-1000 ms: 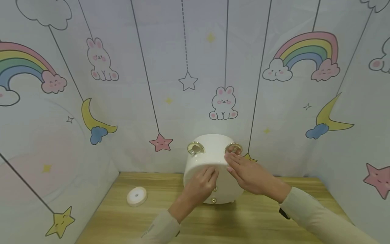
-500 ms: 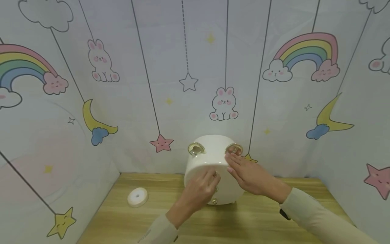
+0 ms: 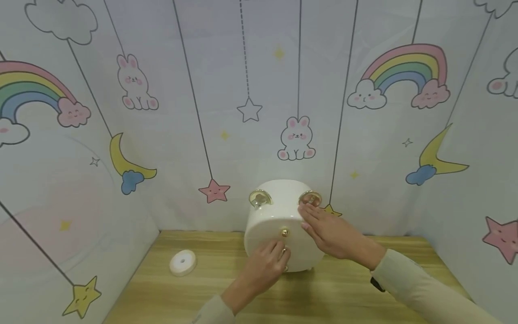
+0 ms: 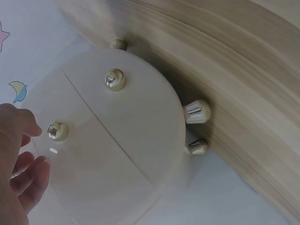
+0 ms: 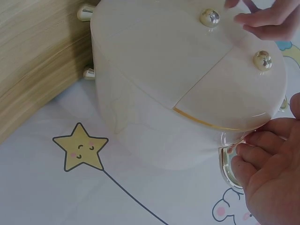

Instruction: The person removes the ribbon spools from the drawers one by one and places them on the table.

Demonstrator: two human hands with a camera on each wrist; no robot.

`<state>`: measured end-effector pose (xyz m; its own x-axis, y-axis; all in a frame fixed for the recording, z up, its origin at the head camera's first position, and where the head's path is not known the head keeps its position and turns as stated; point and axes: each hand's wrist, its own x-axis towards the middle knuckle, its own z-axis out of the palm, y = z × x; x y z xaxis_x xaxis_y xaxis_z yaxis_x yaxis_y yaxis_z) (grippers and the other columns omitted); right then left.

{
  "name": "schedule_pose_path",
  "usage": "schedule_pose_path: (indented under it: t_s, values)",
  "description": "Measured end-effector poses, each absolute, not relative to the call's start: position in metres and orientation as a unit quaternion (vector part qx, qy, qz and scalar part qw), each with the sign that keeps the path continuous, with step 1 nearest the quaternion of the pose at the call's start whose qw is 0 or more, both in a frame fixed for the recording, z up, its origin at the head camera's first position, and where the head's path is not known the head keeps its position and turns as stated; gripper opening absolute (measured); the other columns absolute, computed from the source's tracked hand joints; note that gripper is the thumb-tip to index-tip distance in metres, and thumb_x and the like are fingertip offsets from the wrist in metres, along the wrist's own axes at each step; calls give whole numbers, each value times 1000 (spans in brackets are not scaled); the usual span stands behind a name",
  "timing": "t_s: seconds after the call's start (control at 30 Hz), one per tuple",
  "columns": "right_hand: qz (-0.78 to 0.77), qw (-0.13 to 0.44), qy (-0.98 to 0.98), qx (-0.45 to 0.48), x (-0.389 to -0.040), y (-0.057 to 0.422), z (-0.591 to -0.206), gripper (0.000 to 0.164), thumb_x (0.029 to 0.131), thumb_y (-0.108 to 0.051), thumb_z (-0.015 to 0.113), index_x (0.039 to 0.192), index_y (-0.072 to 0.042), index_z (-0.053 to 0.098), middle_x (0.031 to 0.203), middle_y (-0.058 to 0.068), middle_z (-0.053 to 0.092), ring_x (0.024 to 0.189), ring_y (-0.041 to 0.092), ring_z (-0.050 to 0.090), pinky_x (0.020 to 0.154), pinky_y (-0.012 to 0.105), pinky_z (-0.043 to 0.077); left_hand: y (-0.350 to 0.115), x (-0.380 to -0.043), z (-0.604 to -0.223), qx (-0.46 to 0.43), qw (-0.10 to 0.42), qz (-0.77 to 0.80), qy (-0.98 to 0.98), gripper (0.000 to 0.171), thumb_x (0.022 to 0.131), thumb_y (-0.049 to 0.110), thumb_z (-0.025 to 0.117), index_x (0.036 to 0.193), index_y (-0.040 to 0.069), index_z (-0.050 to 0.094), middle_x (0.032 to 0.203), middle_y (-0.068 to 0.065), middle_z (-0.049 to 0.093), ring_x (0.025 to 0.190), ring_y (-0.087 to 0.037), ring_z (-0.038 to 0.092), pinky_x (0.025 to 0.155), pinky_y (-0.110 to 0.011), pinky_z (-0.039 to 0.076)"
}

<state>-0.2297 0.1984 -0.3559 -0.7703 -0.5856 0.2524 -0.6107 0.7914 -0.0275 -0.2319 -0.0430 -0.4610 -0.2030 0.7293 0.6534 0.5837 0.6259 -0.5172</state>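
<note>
A white rounded drawer box stands on feet, with two gold ear-like rings on top. Round gold knobs sit one above another on its front: a top knob, a middle knob and a bottom knob. My left hand is at the middle knob, thumb and fingers spread beside it with a small gap in both wrist views. My right hand rests its extended fingers against the box's upper right, by the right ring. A gold line edges the top section; whether that section protrudes, I cannot tell.
A white ribbon-like roll lies on the wood-grain table to the left of the box. Behind and at the sides hang white sheets printed with rabbits, stars, moons and rainbows.
My left hand has moved down from the top knob to the middle knob, uncovering the top one. The right hand stays in place against the box.
</note>
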Motion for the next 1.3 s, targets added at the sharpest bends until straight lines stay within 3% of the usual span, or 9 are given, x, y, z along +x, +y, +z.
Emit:
schedule_pose_path:
  t_s: [0.17, 0.33, 0.5, 0.8, 1.3]
  values:
    - [51, 118, -939, 320, -229, 198, -356, 55, 114, -30, 38, 158, 3, 41, 164, 24, 42, 151, 41, 44, 120, 57, 41, -43, -235, -471, -409, 456, 76, -786, 17, 87, 22, 75, 103, 15, 75, 104, 0, 70, 96, -15, 68, 71, -22, 59]
    - [56, 115, -939, 318, -230, 199, -356, 55, 114, -30, 38, 158, 3, 40, 165, 24, 40, 152, 41, 43, 121, 57, 41, -37, -238, -479, -394, 453, 87, -795, 30, 81, 34, 86, 102, 16, 73, 102, 1, 68, 94, -13, 67, 66, -20, 57]
    - [59, 112, -940, 317, -230, 199, -357, 55, 114, -31, 37, 159, 1, 40, 165, 23, 40, 153, 40, 43, 121, 57, 41, -28, -241, -482, -387, 454, 98, -797, 15, 89, 17, 74, 103, 14, 70, 100, 1, 66, 91, -13, 65, 62, -20, 54]
    - [60, 120, -938, 319, -230, 198, -357, 54, 114, -30, 40, 158, 2, 41, 164, 23, 42, 151, 40, 44, 119, 57, 42, -25, -240, -485, -383, 441, 116, -803, 22, 90, 15, 74, 112, 12, 72, 105, -1, 68, 95, -14, 66, 64, -19, 55]
    - [57, 120, -938, 320, -231, 199, -357, 54, 114, -30, 40, 157, 2, 42, 163, 23, 42, 152, 40, 44, 120, 57, 42, -23, -241, -486, -376, 460, 155, -789, 28, 81, 11, 81, 107, 7, 71, 101, -5, 68, 93, -15, 66, 73, -15, 55]
